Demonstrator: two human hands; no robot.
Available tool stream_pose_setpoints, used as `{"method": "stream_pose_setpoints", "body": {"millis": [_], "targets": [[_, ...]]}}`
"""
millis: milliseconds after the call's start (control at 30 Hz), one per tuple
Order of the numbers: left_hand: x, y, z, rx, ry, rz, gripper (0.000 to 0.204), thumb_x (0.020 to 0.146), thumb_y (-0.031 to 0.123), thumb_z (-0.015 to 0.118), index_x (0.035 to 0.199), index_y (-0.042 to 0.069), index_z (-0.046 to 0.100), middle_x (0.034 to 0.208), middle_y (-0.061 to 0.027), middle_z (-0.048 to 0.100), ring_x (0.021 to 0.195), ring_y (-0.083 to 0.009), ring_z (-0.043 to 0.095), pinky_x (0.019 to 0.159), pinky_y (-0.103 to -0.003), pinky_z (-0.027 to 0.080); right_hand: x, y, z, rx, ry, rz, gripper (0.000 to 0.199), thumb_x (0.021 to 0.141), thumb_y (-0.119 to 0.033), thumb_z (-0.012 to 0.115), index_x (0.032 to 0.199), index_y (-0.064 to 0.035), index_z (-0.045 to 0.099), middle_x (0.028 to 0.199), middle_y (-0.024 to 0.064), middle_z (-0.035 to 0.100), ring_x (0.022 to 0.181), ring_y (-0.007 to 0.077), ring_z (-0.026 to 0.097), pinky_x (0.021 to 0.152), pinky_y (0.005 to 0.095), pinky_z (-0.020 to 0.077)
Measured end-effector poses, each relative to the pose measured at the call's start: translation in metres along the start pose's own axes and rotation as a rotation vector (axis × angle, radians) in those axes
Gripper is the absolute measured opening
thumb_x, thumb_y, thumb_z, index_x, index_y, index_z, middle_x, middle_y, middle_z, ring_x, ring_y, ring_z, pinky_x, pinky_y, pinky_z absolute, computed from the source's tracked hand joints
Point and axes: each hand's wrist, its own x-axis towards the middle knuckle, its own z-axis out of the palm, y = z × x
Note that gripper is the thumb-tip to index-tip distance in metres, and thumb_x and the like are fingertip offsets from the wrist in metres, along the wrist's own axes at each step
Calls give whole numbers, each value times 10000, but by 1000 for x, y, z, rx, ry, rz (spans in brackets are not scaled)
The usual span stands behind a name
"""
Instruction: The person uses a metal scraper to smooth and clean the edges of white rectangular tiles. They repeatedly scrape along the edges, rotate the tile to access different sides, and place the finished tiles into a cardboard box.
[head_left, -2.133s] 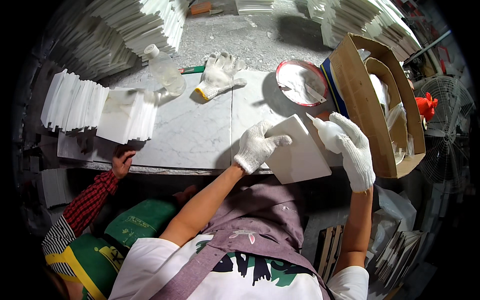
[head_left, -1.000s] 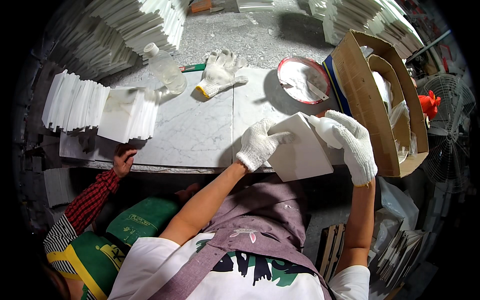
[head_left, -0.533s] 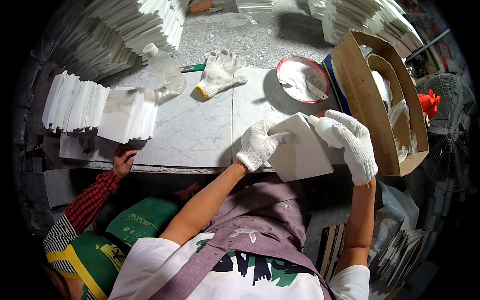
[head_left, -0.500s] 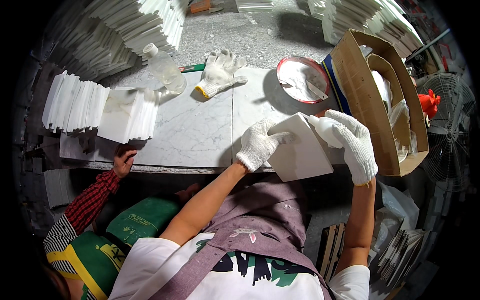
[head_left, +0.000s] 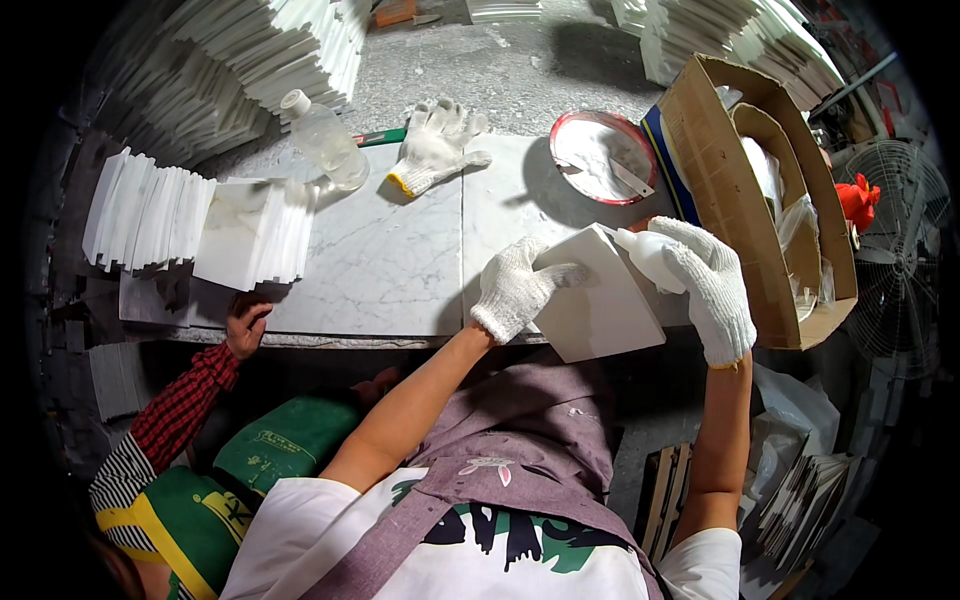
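My left hand (head_left: 512,292) grips a pale tile (head_left: 608,303) (tilted). My right hand (head_left: 715,292) holds a squeeze bottle (head_left: 652,260), nozzle (head_left: 624,238) near the tile's edge.

squeeze bottle (head_left: 655,261): right of tile (head_left: 600,312) | bowl (head_left: 597,115): behind | slabs (head_left: 150,212): left

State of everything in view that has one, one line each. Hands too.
Left hand: gloved, gripping the tile.
Tile: held tilted.
Right hand: gloved, closed around the squeeze bottle.
Squeeze bottle: nozzle near the tile's edge; contact unclear.
Clear bottle: upright, capped.
Bowl: uncovered, holding white material.
Spare glove: lying flat, unworn.
Cardboard box: open, things inside.
Fan: running or not, can't tell.
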Motion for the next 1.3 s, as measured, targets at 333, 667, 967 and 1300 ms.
{"method": "stream_pose_setpoints", "body": {"millis": [333,667,967,1300], "targets": [[1,-2,-2,78,-9,7,386,744,386,791,837,44,640,747,-125,674,677,-202,650,616,-335,503,0,-3,2,-14,9,-18,361,850,-197,670,1147,8,646,1060,80,666,948,131,605,866,276,469],[1,-6,1,39,2,-19,348,741,350,786,852,51,649,774,-128,685,703,-225,667,636,-344,508,2,0,1,-16,8,-43,359,848,-193,669,1145,8,647,1056,82,671,957,131,606,870,276,467],[-1,0,-1,67,5,-1,405,727,394,793,869,46,643,772,-128,683,710,-236,666,647,-351,508,1,-2,3,-15,9,-32,362,838,-189,673,1135,17,650,1050,89,670,953,138,608,869,277,469],[0,-6,0,50,10,1,363,735,364,782,855,50,646,765,-124,681,707,-225,662,642,-343,504,1,-1,3,-23,15,-48,344,845,-177,664,1125,22,651,1039,91,670,947,134,608,858,277,476]]}}
